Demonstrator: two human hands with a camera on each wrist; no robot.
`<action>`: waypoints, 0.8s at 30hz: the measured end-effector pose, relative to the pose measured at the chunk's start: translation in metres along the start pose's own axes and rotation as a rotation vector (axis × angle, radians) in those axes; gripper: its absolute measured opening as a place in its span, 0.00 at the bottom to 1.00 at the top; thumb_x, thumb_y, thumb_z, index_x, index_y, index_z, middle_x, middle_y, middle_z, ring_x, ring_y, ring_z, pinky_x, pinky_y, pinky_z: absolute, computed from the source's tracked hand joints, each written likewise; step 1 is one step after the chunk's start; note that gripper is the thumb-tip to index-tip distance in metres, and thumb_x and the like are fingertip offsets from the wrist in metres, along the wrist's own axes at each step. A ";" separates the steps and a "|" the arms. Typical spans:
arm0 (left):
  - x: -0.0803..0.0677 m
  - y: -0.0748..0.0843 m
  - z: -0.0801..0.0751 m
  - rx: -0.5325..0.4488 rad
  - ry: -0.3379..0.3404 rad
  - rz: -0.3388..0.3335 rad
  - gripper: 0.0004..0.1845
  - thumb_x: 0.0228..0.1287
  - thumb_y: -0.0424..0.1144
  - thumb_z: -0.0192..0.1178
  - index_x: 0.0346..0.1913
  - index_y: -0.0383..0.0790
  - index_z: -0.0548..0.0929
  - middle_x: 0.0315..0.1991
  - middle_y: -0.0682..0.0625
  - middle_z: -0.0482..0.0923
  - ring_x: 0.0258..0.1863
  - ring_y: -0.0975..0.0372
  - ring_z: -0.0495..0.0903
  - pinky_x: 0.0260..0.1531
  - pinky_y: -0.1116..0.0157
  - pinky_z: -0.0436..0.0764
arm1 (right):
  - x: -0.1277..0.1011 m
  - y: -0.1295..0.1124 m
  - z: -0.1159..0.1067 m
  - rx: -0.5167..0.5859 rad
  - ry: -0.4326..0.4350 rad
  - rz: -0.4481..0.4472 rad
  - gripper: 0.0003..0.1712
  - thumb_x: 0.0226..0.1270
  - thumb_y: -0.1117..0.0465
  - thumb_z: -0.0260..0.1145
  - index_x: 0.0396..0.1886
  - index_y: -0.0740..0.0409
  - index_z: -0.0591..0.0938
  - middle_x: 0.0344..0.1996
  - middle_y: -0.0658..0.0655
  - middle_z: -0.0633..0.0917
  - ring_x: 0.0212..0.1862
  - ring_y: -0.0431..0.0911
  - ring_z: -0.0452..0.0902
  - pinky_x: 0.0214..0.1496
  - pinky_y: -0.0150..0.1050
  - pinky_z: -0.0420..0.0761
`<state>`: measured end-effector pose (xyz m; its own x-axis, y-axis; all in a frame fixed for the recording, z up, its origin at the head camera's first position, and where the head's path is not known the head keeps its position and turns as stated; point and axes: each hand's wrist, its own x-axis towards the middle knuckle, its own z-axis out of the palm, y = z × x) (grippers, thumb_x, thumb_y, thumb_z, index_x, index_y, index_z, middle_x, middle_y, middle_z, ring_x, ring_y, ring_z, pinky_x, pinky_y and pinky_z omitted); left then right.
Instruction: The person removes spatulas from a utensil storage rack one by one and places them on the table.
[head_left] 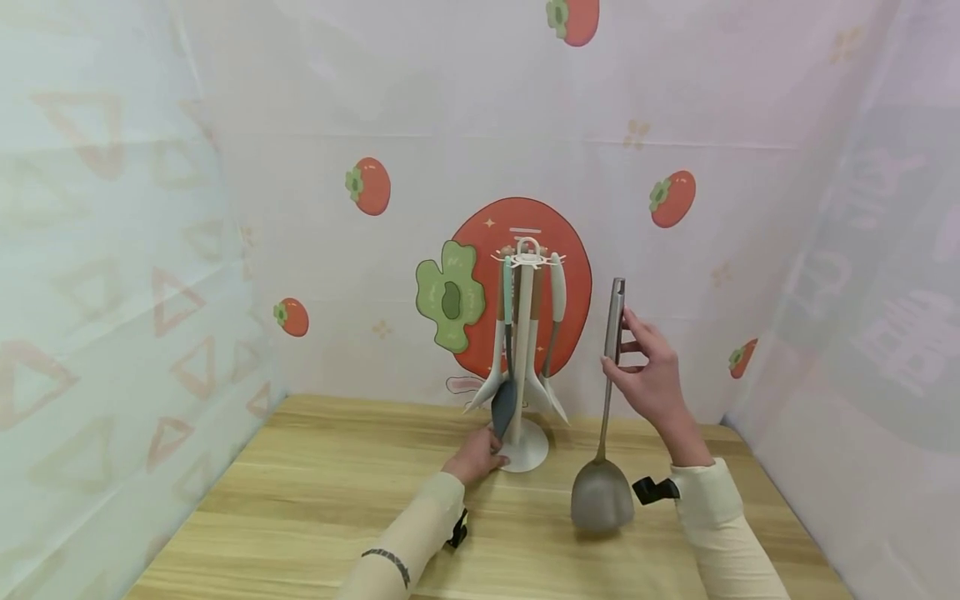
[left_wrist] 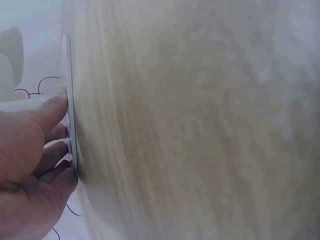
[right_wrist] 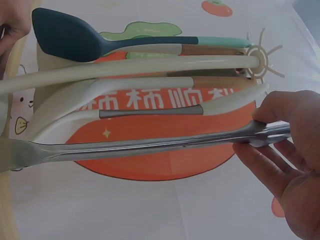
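A metal wok spatula hangs nearly upright, blade down, close over the front of the table. My right hand pinches its steel handle near the top, thumb on one side and fingers on the other. To its left stands a white utensil rack with a round base and hooks on top. Low at the rack, my left hand holds the left edge of the base with thumb and fingertips. Close above that hand hangs a dark blue spatula with a mint handle.
Several other utensils hang on the rack, among them a white-handled one with a grey shaft. The wooden table meets a back wall sheet printed with persimmons. Side sheets close in both sides.
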<state>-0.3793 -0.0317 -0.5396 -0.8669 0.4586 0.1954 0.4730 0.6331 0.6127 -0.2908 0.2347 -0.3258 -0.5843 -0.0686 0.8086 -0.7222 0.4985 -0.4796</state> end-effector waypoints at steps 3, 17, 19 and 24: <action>0.000 -0.001 0.000 -0.004 -0.007 0.003 0.24 0.62 0.32 0.71 0.15 0.39 0.67 0.28 0.48 0.68 0.26 0.64 0.62 0.30 0.68 0.63 | -0.001 0.002 -0.001 -0.003 -0.008 0.005 0.45 0.51 0.84 0.71 0.72 0.72 0.68 0.54 0.74 0.78 0.39 0.62 0.83 0.32 0.25 0.82; -0.002 0.000 -0.002 -0.009 0.005 0.016 0.27 0.62 0.31 0.70 0.13 0.41 0.63 0.22 0.54 0.57 0.22 0.66 0.56 0.25 0.69 0.58 | -0.011 0.058 0.002 -0.037 -0.043 0.055 0.48 0.52 0.80 0.73 0.74 0.63 0.69 0.52 0.70 0.79 0.37 0.59 0.83 0.29 0.21 0.79; -0.002 0.000 -0.002 0.000 0.002 0.010 0.27 0.62 0.31 0.70 0.13 0.41 0.64 0.23 0.54 0.59 0.23 0.66 0.58 0.26 0.69 0.60 | -0.013 0.060 0.003 -0.048 -0.043 0.064 0.47 0.52 0.81 0.73 0.74 0.64 0.69 0.52 0.71 0.79 0.37 0.64 0.83 0.29 0.20 0.79; -0.002 0.001 -0.003 0.003 -0.006 -0.016 0.25 0.62 0.32 0.71 0.14 0.39 0.68 0.26 0.49 0.67 0.26 0.64 0.62 0.30 0.67 0.64 | -0.017 0.069 0.005 -0.093 -0.048 0.078 0.47 0.50 0.81 0.73 0.74 0.65 0.69 0.53 0.71 0.80 0.36 0.64 0.84 0.32 0.18 0.77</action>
<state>-0.3776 -0.0334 -0.5367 -0.8735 0.4518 0.1812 0.4595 0.6425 0.6132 -0.3329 0.2657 -0.3745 -0.6556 -0.0666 0.7522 -0.6379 0.5818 -0.5045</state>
